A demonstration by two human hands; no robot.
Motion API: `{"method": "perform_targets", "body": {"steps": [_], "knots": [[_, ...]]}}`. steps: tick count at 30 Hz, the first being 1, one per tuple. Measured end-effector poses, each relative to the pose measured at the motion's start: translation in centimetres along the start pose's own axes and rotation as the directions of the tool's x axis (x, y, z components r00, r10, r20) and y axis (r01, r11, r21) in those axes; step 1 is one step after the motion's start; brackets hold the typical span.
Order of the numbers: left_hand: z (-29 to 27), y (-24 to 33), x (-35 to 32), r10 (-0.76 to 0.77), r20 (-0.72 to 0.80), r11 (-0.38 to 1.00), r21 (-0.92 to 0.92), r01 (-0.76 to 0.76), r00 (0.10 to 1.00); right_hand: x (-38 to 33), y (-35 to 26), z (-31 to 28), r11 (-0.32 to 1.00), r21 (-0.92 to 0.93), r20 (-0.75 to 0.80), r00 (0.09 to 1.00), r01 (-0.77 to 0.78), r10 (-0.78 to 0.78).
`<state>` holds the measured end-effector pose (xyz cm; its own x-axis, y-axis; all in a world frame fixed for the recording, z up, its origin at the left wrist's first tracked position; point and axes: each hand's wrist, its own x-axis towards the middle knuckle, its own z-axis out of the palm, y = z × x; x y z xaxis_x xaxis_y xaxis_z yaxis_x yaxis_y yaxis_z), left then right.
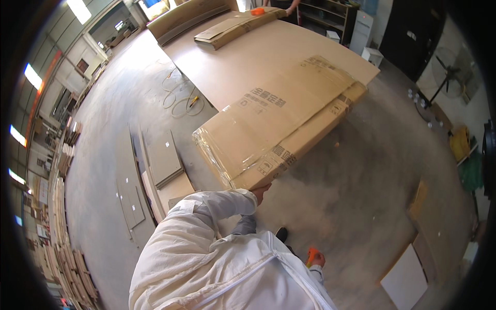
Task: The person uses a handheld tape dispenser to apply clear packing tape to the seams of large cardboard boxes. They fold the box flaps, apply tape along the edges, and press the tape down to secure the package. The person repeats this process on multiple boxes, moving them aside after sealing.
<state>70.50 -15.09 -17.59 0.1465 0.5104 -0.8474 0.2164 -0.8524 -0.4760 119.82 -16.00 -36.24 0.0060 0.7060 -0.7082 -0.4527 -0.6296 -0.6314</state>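
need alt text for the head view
A large, flat taped box juts off a table, the wearer's left hand at its near corner and right hand holding an orange tool. Another person's hand shows at the table's far side.

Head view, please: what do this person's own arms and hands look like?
The left arm wears a loose, wrinkled white sleeve down to the wrist; the left hand shows no glove. The right hand is gloveless too, with a little pale sleeve visible.
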Motion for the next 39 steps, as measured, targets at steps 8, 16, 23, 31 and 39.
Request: {"method": "perform_targets", "body": {"steps": [8, 16, 23, 31, 39], "knots": [[-2.5, -5.6, -8.7, -0.261, -0.417, 0.744, -0.661, -0.094, 0.871, 3.0, -6.5, 8.3, 0.523, -0.804, 0.072, 0.919, 0.284, -0.388], [11.2, -5.4, -14.6, -0.914, 0.078, -0.094, -0.995, -0.019, 0.398, 1.1, -7.6, 29.8, 0.688, -0.516, 0.017, 0.809, 0.511, -0.588], [23.4, -6.6, -16.5, -0.928, 0.213, -0.223, -0.975, 0.001, 0.305, -13.0, -6.9, 45.4, 0.629, -0.349, -0.049, 0.656, 0.695, -0.753], [32.9, -11.5, -19.7, -0.617, 0.402, -0.581, -0.813, -0.047, 0.676, -23.7, -3.2, 55.1, 0.703, -0.041, 0.029, 0.704, 0.710, -0.709], [37.3, -11.9, -16.7, -0.451, 0.368, -0.791, -0.587, -0.174, 0.813, -19.5, 4.1, 63.2, 0.973, 0.228, 0.678, 0.724, -0.046, -0.125]]}}
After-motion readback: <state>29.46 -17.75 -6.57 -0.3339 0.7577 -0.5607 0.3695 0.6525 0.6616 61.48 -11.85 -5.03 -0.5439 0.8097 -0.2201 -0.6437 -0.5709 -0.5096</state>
